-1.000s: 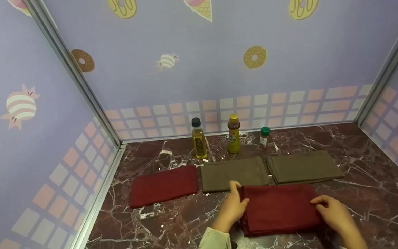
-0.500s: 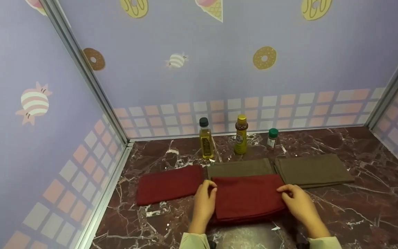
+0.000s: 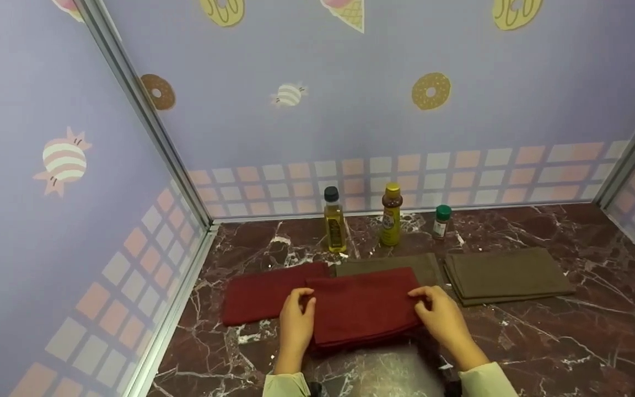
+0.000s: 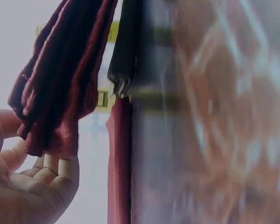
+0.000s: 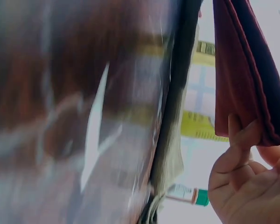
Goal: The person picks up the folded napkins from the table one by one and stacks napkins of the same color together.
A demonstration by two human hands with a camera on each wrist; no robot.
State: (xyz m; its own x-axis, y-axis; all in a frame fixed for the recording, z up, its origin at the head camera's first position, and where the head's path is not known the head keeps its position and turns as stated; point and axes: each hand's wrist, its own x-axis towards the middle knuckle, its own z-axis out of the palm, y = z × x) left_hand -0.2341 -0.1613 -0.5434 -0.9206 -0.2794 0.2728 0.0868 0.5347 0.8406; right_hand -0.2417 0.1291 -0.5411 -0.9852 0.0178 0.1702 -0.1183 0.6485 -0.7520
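A folded dark red cloth (image 3: 367, 306) hangs above the table between both hands, its layers stacked. My left hand (image 3: 296, 325) pinches its left edge; in the left wrist view the fingers (image 4: 49, 172) are under the layered folds. At the opposite edge my right hand (image 3: 444, 320) pinches the cloth, thumb and fingers on either side of it in the right wrist view. Behind it lies an olive folded cloth (image 3: 429, 268), partly hidden. A second red folded cloth (image 3: 265, 295) lies to the left, its right end overlapped in the head view.
Another olive folded cloth (image 3: 507, 275) lies to the right. Along the back stand a dark-capped oil bottle (image 3: 335, 229), a yellow-capped bottle (image 3: 391, 223) and a small green-capped jar (image 3: 441, 223). Patterned wall panels (image 3: 295, 127) enclose the marble-look table (image 3: 549, 336).
Both hands have carried the red cloth leftward and slightly away from me, from in front of the olive cloths to overlapping the middle one and the left red one. The head view has shifted slightly.
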